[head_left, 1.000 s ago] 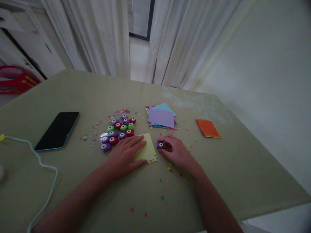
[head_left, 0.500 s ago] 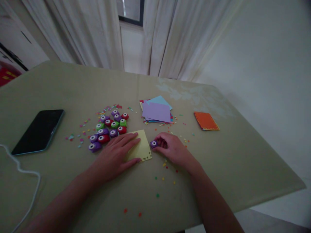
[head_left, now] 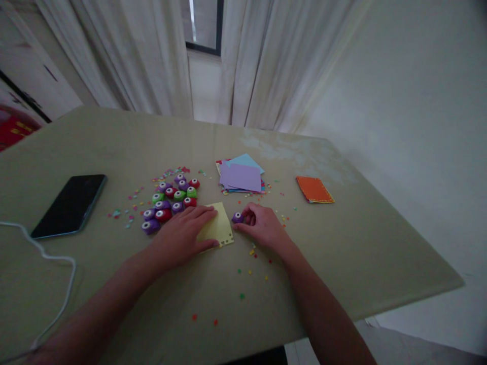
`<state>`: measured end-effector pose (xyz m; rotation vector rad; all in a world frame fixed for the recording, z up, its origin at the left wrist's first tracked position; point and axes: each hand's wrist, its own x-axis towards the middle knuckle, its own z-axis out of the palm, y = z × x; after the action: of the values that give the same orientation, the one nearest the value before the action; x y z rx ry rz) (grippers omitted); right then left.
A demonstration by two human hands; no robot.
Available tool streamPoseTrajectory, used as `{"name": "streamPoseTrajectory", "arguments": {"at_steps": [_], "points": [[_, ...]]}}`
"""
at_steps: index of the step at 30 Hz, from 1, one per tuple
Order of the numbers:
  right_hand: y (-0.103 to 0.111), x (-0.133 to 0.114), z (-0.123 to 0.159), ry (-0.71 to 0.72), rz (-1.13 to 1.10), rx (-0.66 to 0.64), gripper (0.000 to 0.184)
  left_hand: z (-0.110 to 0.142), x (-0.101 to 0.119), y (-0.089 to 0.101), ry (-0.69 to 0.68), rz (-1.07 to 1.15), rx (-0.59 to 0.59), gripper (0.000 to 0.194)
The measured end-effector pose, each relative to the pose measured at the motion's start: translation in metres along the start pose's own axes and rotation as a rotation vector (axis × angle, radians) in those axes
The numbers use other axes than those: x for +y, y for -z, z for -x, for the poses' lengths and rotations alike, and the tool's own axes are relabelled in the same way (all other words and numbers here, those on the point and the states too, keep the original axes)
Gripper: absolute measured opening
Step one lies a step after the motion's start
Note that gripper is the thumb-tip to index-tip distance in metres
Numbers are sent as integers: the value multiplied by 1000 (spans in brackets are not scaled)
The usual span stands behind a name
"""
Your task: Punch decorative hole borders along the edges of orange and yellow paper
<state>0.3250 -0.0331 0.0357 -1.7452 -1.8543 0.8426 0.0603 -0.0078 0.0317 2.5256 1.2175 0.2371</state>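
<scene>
A pale yellow sheet of paper (head_left: 222,223) lies on the table, with a row of small punched holes along its near edge. My left hand (head_left: 186,228) rests flat on it, fingers stretched out, hiding its left part. Just right of the sheet, my right hand (head_left: 262,223) grips a small purple craft punch (head_left: 238,217) between thumb and fingers. The punch sits close to the paper's right edge; whether they touch I cannot tell. Beyond my left hand stand several purple, red and green craft punches (head_left: 175,193) in a cluster.
Behind the sheet is a stack of coloured paper (head_left: 243,177), purple on top. An orange card (head_left: 315,189) with a punched border lies to the right. At left are a black tablet (head_left: 70,205) and a white cable (head_left: 70,279). Confetti bits (head_left: 242,296) are scattered about.
The whole view has shifted slightly. My left hand stays flat on the yellow sheet, and my right hand still holds the purple punch by its right edge.
</scene>
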Motion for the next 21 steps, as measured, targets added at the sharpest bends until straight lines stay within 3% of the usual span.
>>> {"name": "streamPoseTrajectory", "arguments": {"at_steps": [4, 8, 11, 21], "points": [[1, 1, 2, 172, 15, 16, 43, -5, 0, 1, -37, -24, -1, 64], [3, 1, 1, 316, 54, -36, 28, 0, -11, -13, -125, 12, 102, 63], [4, 0, -2, 270, 63, -16, 18, 2, -14, -20, -145, 15, 150, 64], [10, 7, -2, 158, -92, -49, 31, 4, -8, -21, -135, 20, 168, 56]]}}
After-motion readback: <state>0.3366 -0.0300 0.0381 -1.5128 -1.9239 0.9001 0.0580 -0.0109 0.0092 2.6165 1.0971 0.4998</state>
